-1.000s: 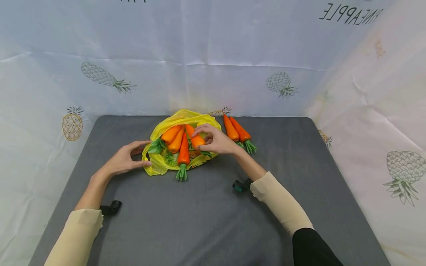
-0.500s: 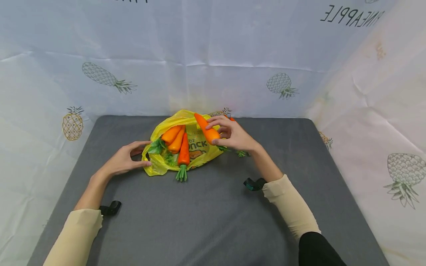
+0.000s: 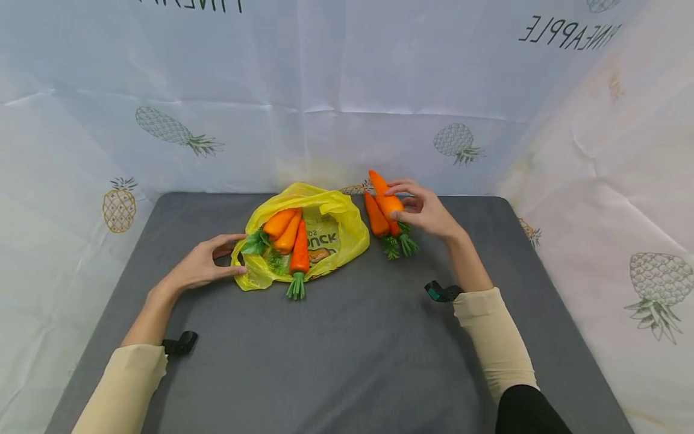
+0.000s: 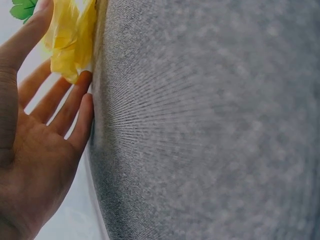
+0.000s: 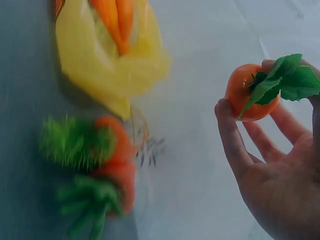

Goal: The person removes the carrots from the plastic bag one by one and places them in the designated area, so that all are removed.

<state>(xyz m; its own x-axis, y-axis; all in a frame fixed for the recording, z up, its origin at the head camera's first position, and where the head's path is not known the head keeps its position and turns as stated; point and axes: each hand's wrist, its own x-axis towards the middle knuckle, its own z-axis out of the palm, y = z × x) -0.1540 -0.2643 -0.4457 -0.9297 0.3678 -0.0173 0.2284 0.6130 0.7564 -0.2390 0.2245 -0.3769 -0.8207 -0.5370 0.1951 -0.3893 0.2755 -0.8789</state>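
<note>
Pineapple-print cloth [image 3: 325, 72] backs the grey worktop [image 3: 325, 355] — the right hand [image 3: 431, 211] pinches a carrot [image 3: 386, 198] in its fingers — the left hand [image 3: 203, 262], fingers apart, touches the yellow bag [image 3: 355, 234].

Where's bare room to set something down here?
The grey cloth tabletop is bare between the beige sleeves, nearer than the yellow plastic bag, and right of the right sleeve. Crowded: the far middle, with bag, orange green-topped carrots, left hand and right hand.
</note>
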